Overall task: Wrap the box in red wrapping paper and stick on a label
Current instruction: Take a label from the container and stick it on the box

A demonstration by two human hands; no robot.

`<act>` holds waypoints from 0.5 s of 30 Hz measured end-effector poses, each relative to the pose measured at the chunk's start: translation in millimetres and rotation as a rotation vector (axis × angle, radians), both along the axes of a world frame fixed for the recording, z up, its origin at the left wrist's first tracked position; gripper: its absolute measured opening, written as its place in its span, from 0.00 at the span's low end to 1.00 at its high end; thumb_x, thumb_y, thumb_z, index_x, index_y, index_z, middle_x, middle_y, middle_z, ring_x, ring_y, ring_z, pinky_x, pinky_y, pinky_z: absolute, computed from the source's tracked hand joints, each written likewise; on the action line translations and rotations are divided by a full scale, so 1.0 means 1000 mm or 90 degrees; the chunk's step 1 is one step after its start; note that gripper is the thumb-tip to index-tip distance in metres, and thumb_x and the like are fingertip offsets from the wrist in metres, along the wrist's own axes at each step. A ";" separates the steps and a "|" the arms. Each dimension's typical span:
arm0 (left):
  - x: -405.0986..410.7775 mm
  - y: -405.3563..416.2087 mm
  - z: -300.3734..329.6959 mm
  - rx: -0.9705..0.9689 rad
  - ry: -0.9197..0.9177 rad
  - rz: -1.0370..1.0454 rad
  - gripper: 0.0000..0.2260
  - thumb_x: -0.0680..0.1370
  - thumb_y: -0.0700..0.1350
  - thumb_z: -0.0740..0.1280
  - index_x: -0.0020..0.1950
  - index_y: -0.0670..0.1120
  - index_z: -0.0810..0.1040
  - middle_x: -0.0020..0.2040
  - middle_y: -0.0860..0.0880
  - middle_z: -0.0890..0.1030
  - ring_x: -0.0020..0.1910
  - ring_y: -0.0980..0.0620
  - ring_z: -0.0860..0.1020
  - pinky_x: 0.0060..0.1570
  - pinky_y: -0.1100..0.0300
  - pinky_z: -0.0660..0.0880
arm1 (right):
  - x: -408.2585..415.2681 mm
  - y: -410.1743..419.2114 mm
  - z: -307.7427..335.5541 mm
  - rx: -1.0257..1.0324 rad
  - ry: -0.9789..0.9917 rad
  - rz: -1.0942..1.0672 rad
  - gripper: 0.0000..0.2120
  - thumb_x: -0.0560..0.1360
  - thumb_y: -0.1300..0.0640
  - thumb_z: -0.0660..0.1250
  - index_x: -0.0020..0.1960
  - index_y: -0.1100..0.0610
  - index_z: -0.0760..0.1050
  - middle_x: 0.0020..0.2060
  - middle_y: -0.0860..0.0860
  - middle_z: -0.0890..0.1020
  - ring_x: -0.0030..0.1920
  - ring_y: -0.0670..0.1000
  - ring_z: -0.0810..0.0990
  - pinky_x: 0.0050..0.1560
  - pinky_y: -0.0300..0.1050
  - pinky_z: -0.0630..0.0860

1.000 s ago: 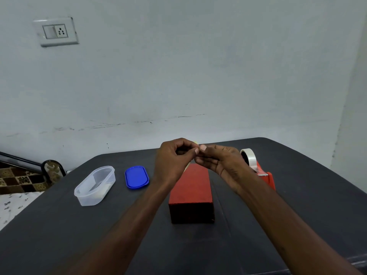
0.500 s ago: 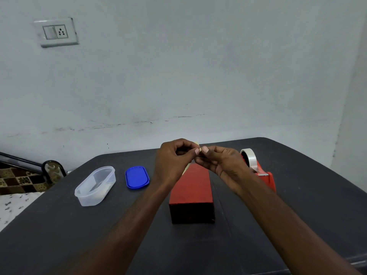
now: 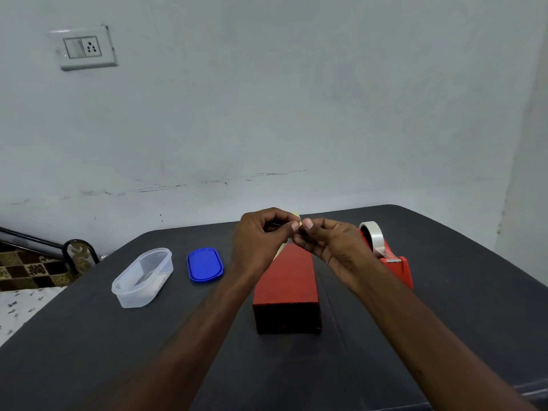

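Pinching a mostly hidden pale label (image 3: pixel 297 216), both hands (image 3: pixel 261 235) cover the box (image 3: pixel 286 280) end

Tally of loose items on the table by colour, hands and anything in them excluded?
Red: 2, box, tape dispenser
Blue: 1, lid
Clear: 1, tub
Total: 4

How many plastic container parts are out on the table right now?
2. The clear tub sits open at the table's left, and its blue lid lies flat just right of it, left of the red box. None appear hidden.
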State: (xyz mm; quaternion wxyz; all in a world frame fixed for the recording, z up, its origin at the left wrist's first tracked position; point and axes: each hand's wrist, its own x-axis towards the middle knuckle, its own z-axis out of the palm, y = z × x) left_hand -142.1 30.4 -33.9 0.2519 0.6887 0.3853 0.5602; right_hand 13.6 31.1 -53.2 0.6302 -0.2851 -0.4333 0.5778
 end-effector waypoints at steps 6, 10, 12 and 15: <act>0.001 -0.001 0.001 0.003 0.001 -0.001 0.02 0.75 0.40 0.73 0.46 0.45 0.86 0.40 0.52 0.86 0.40 0.56 0.84 0.43 0.63 0.80 | 0.000 -0.002 0.002 0.002 -0.014 -0.016 0.07 0.77 0.64 0.68 0.46 0.70 0.79 0.42 0.62 0.82 0.39 0.54 0.83 0.47 0.43 0.83; 0.002 -0.001 0.001 -0.004 -0.002 -0.003 0.02 0.75 0.40 0.73 0.46 0.45 0.86 0.39 0.51 0.86 0.39 0.55 0.84 0.44 0.59 0.81 | -0.001 -0.002 0.002 0.001 -0.030 -0.024 0.07 0.78 0.64 0.68 0.46 0.68 0.80 0.39 0.60 0.83 0.38 0.52 0.83 0.47 0.42 0.83; 0.003 0.000 0.000 -0.006 -0.006 -0.007 0.02 0.75 0.40 0.74 0.46 0.45 0.86 0.39 0.50 0.86 0.40 0.53 0.85 0.45 0.56 0.82 | -0.001 -0.003 0.002 -0.001 -0.035 -0.028 0.06 0.78 0.64 0.68 0.45 0.67 0.80 0.37 0.58 0.83 0.37 0.51 0.82 0.47 0.42 0.83; 0.003 0.001 0.000 -0.020 -0.028 -0.013 0.02 0.75 0.39 0.74 0.46 0.43 0.86 0.40 0.49 0.86 0.40 0.52 0.85 0.43 0.57 0.82 | -0.001 -0.003 0.003 -0.004 -0.039 -0.029 0.07 0.78 0.63 0.68 0.47 0.67 0.80 0.36 0.56 0.83 0.37 0.49 0.82 0.45 0.41 0.83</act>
